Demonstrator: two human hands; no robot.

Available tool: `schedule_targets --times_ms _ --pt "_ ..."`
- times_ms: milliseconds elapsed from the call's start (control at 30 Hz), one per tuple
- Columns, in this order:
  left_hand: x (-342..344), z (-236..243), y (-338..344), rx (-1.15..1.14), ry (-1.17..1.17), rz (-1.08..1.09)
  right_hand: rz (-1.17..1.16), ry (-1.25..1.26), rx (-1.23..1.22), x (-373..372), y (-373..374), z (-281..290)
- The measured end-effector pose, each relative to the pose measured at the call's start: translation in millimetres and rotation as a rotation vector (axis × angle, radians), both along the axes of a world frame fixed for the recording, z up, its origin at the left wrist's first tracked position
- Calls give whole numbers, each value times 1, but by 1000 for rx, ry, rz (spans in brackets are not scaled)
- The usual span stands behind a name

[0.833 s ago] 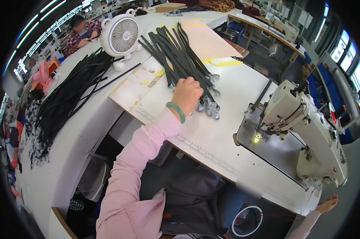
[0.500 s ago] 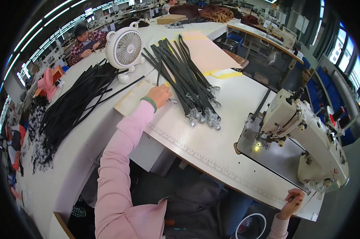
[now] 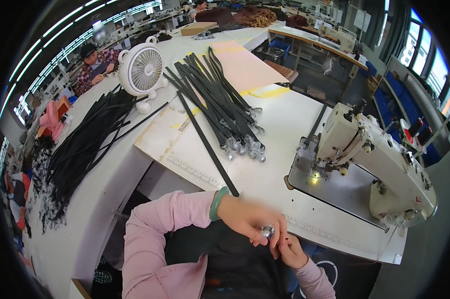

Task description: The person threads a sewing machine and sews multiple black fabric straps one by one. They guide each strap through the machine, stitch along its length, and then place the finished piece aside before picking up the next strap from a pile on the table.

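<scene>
My left hand (image 3: 249,219), in a pink sleeve with a green bangle, is closed on the metal buckle end (image 3: 267,231) of one black strap (image 3: 205,144). That strap lies stretched across the white table (image 3: 280,119) from the strap pile toward me. My right hand (image 3: 290,252) sits just below the left, fingers pinched at the same buckle end. The pile of black straps (image 3: 212,99) with shiny buckles (image 3: 245,147) lies fanned out beyond my hands. A white sewing machine (image 3: 374,149) stands to the right.
A small white fan (image 3: 143,70) stands at the back left. A big heap of black straps (image 3: 83,144) covers the left table. A pink board (image 3: 245,65) lies behind the pile. Another person (image 3: 93,62) works far left.
My left hand has left the pile and drawn one strap toward my body. My right hand has come up from the lower right to meet it at the buckle.
</scene>
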State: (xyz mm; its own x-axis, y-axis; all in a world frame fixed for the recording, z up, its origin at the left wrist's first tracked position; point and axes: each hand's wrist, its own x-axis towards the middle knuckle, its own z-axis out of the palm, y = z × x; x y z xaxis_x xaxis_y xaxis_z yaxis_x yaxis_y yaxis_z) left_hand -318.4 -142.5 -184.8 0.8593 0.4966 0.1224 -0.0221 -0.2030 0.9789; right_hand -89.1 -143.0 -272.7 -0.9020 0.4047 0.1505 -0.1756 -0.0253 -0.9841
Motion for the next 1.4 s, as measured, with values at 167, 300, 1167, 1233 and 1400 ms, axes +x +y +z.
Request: schedule_targets --times_ms 167,300,1167,1233,1400 --pt "-19 -17 59 -198 -78 226 45 -62 -24 6 -35 -25" --pt "-41 -55 78 1287 831 726 -169 -246 -186 32 -49 -35" --pt "38 -100 120 1067 709 778 -199 -164 -491 15 -15 -1" --pt "48 -93 129 1096 688 771 -225 -168 -473 13 -14 -4" --pt "48 -96 136 1007 693 736 -448 -293 401 34 -13 5"
